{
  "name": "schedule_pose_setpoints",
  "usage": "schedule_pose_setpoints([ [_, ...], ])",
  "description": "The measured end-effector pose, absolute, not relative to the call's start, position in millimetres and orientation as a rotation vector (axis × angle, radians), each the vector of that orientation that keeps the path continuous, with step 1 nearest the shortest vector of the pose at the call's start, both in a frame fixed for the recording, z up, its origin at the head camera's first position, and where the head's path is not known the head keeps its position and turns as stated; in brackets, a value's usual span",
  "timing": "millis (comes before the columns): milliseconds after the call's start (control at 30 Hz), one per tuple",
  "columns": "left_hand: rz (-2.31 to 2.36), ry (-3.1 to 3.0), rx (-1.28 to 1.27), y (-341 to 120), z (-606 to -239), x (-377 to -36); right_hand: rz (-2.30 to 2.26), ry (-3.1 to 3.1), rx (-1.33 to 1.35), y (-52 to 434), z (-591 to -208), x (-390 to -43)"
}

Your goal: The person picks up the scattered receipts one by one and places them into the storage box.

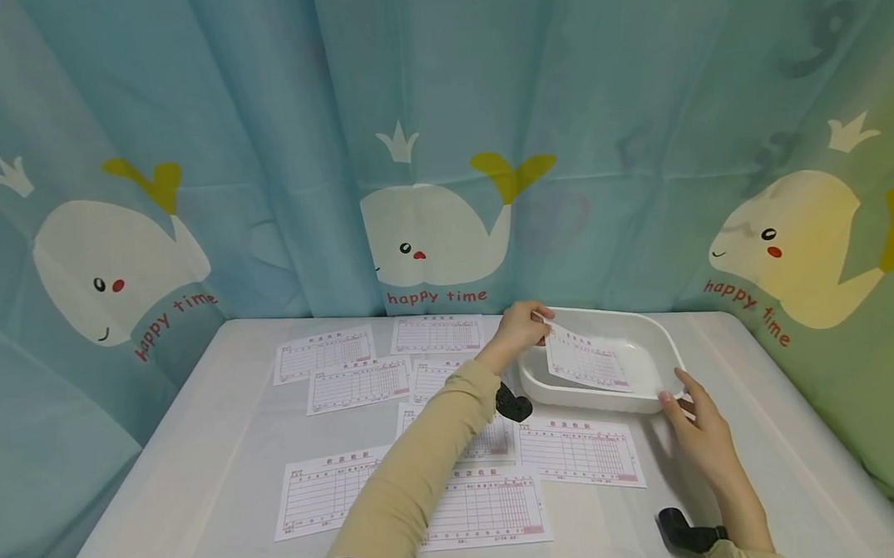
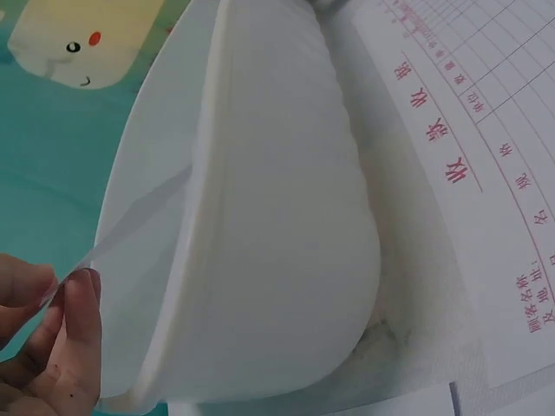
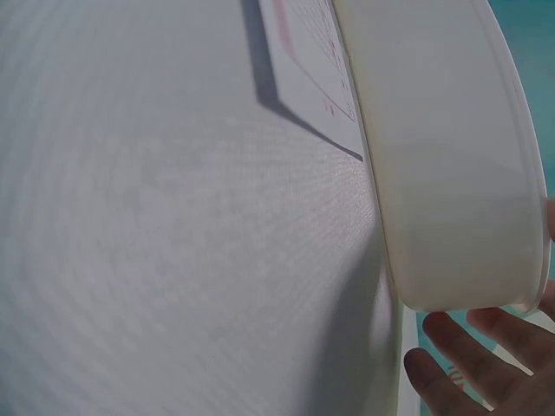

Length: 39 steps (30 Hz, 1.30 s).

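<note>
We see a table (image 1: 201,489) with a pale cloth, set against a blue curtain (image 1: 262,154) printed with three white whales. One white basin (image 1: 648,337) stands at the far right of the table.

Our left hand (image 1: 522,326) reaches over the basin's far left rim and pinches the top corner of one printed form (image 1: 587,360) between thumb and fingers. This sheet hangs tilted, its lower part inside the basin. In the left wrist view, the fingers (image 2: 74,347) grip the thin paper edge right beside the basin wall (image 2: 277,217).

Our right hand (image 1: 696,426) rests at the basin's near right corner, with the fingers straight and relaxed against the rim. In the right wrist view, only the fingertips (image 3: 451,381) show, just under the basin's rim (image 3: 451,173).

We count eight more forms lying flat on the table. Three lie in the far row, among them the far left form (image 1: 323,353). One sits to the right, just in front of the basin (image 1: 580,452). The near left form (image 1: 325,488) and the near middle form (image 1: 487,510) lie closest to us.

The left sleeve (image 1: 418,472) covers most of one middle form and part of another, so our count there is less sure. The red print is too small to read in the head view. A dark wrist strap shows on each arm, and the right one (image 1: 683,531) is partly cut off at the lower edge.
</note>
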<state>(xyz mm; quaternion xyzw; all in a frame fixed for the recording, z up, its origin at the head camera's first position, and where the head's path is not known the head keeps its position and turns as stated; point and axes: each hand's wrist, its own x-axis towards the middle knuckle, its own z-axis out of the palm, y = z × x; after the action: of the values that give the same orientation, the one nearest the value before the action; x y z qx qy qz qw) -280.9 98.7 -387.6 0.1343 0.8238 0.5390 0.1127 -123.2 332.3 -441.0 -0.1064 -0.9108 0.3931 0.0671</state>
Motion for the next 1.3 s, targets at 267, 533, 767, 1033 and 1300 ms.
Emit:
schedule_pose_setpoints([
  [267, 1.592, 2.393, 0.376, 96, -384, -281, 1.192, -2.75, -0.334, 332, -441, -123],
  [533, 1.677, 2.287, 0.372, 87, -386, -282, 1.182, -2.739, -0.325, 330, -442, -123],
  [767, 1.767, 2.212, 0.302, 80, -387, -282, 1.185, -2.737, -0.316, 331, -441, -122],
  [1033, 1.764, 2.196, 0.322, 69, -382, -276, 1.176, -2.753, -0.315, 332, -441, -124],
  [1300, 1.732, 2.232, 0.368, 55, -385, -270, 1.187, -2.737, -0.308, 332, -440, -122],
])
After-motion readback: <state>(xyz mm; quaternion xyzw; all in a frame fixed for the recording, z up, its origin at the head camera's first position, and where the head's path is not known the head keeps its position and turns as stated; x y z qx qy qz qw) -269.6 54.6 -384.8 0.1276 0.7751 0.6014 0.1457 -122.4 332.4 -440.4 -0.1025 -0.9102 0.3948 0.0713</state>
